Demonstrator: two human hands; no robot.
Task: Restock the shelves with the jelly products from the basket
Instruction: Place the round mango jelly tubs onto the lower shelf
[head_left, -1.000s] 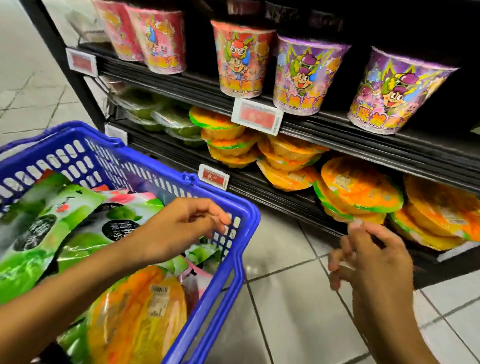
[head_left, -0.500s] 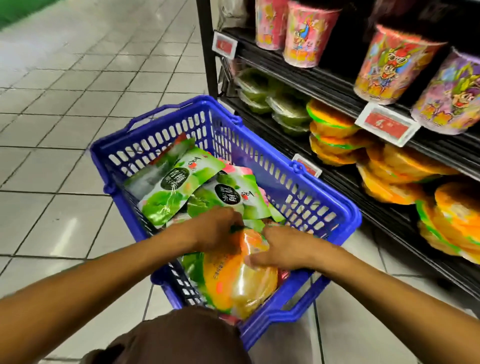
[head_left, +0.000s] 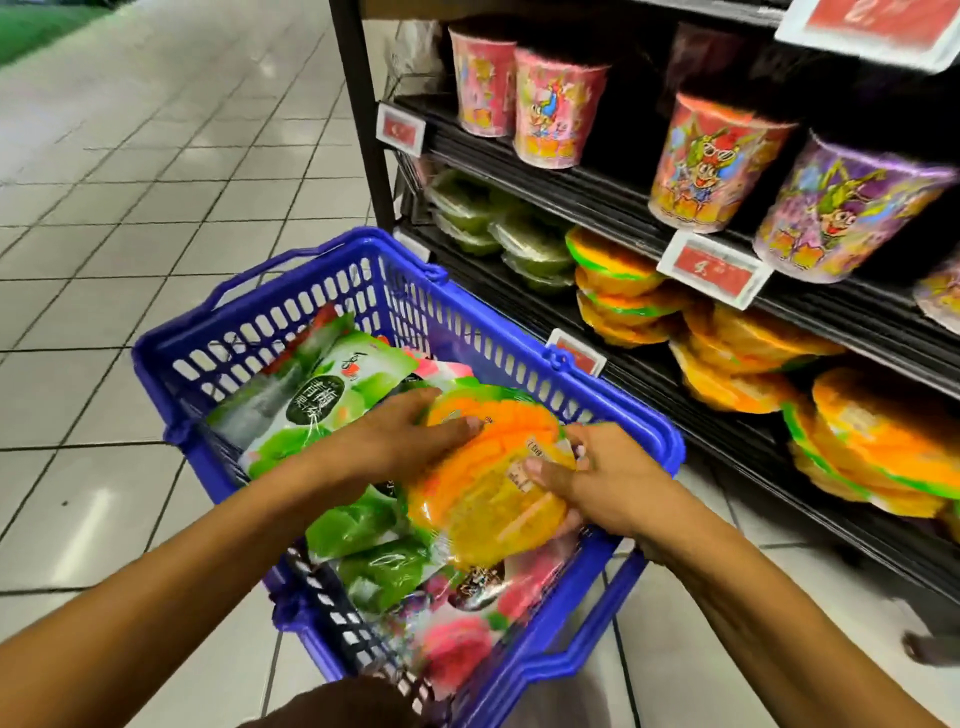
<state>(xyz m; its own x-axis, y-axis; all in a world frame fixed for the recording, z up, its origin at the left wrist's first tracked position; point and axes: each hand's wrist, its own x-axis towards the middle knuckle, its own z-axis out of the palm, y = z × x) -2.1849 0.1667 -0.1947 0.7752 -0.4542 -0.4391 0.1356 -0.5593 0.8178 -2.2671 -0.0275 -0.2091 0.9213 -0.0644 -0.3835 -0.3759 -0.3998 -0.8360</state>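
Through the head camera, I am seeing the orange jelly pack (head_left: 488, 483) covering much of the right hand (head_left: 608, 483). Its thumb is pressing the white label while its fingers are curling under the pack's right edge, grasping it. The left hand (head_left: 410, 441) is laying fairly straight fingers on the pack's upper left; its thumb is hiding from me. Print on the pack is blurring too much to read.

The pack is glossy, crinkled film, roughly oval, facing up over the blue plastic basket (head_left: 249, 332) with its lattice walls. Its long axis is running from near me toward the basket's far end. Green jelly pouches (head_left: 332, 395) and pink pouches (head_left: 457, 649) are lying beneath it. To the right, matching orange packs (head_left: 883, 441) are stacking on the black shelf (head_left: 613, 197) below cartoon-printed cups (head_left: 711, 161). A red price tag (head_left: 872, 21) is running off the top edge.
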